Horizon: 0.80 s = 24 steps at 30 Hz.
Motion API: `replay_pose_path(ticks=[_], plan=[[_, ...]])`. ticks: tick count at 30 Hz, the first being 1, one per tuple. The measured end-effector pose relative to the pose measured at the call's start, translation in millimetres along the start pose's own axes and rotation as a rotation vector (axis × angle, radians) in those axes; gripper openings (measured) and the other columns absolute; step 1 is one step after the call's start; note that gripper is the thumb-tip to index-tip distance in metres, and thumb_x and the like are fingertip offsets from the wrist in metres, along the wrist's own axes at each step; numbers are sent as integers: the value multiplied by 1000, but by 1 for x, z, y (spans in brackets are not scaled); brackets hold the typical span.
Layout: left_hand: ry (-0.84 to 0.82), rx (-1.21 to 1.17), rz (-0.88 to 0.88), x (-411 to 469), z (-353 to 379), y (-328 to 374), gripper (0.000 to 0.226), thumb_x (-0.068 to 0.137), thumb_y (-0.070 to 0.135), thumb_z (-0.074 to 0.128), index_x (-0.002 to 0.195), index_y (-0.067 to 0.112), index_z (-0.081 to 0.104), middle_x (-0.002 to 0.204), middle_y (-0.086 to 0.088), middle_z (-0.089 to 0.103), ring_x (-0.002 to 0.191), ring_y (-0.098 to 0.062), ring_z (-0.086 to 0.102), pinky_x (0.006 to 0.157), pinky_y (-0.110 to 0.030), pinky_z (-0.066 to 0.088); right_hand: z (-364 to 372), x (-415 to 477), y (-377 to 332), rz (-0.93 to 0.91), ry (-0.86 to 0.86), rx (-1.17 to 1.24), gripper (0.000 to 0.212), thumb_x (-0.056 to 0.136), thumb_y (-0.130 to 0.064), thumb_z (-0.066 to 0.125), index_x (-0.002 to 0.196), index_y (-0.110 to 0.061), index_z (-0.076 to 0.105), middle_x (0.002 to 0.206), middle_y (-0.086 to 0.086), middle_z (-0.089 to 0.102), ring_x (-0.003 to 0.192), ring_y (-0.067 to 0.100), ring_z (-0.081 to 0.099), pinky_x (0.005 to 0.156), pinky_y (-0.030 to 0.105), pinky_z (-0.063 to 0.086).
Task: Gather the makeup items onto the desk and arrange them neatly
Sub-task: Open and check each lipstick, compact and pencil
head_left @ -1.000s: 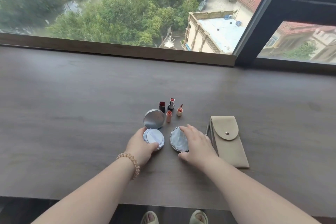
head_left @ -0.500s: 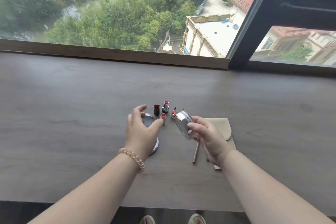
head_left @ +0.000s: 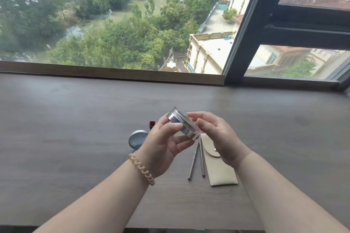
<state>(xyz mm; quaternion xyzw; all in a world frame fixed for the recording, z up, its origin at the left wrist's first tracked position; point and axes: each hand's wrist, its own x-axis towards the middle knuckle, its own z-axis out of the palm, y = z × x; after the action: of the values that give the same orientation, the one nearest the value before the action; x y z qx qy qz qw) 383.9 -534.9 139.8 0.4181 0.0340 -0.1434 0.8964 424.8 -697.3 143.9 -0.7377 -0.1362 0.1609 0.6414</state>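
Nearest: bare desk (head_left: 56, 157) edge, both forearms coming in, beaded bracelet (head_left: 142, 168) on the left wrist.

Next out, flat on the desk: beige pouch (head_left: 219, 168) with snap flap, two thin metal-handled tools (head_left: 198, 159) lying just beside its left edge, roughly parallel, near-touching at the far ends (brushes or pencils, tips hidden, cannot tell).

Above those, lifted clear of the desk: round silver compact (head_left: 180, 124), tilted on edge. Left hand (head_left: 162, 145) wrapped around it, thumb on the near rim, fingertips behind the far rim. So left grip clenched on the compact. Right hand (head_left: 214, 136) cupped beside it, fingers spread and curled, no clear contact with the case. Right grip reads as released and holding nothing.

Handling estimate: light, rigid, polished shell, so slippery. Hinged lid, probably mirror or pressed powder inside, so fragile if dropped. Best held across the diameter by the rim, thumb opposite fingers, not by the flat faces (smudges, lid may pop). Set down flat, not dropped.

Behind the left hand: second compact (head_left: 137, 138) open on the desk, lid up, base mostly hidden. Dark red lipstick cap (head_left: 151, 124) just past it. Anything further in that cluster hidden by the hands.

Far: wooden sill, window.
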Motion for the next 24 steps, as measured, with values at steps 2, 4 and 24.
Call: replay_pose_path(ticks=[2,4,24], plan=[[-62,-39,-10,-1,5,1,59,74,23,62,127,0,49,120,-27,58,96,-40,63,78,-34,56,-8,-3,-6,-10,-9,-22,60,62,-53,66,117,-28,64,120,1,64,115,13,56,93,29,46],[-91,-70,-46,-2,9,0,62,74,28,61,128,0,50,117,-24,60,93,-38,66,73,-31,57,-14,-5,-11,-28,-28,-60,58,59,-51,68,115,-40,63,123,-8,62,122,5,50,104,33,37],[137,200,-28,-1,14,-16,66,61,37,73,123,27,53,99,-4,67,87,-26,67,67,-32,54,-19,-7,-19,90,-135,-85,42,78,-46,64,114,-24,64,104,-11,71,97,-4,63,82,10,46]])
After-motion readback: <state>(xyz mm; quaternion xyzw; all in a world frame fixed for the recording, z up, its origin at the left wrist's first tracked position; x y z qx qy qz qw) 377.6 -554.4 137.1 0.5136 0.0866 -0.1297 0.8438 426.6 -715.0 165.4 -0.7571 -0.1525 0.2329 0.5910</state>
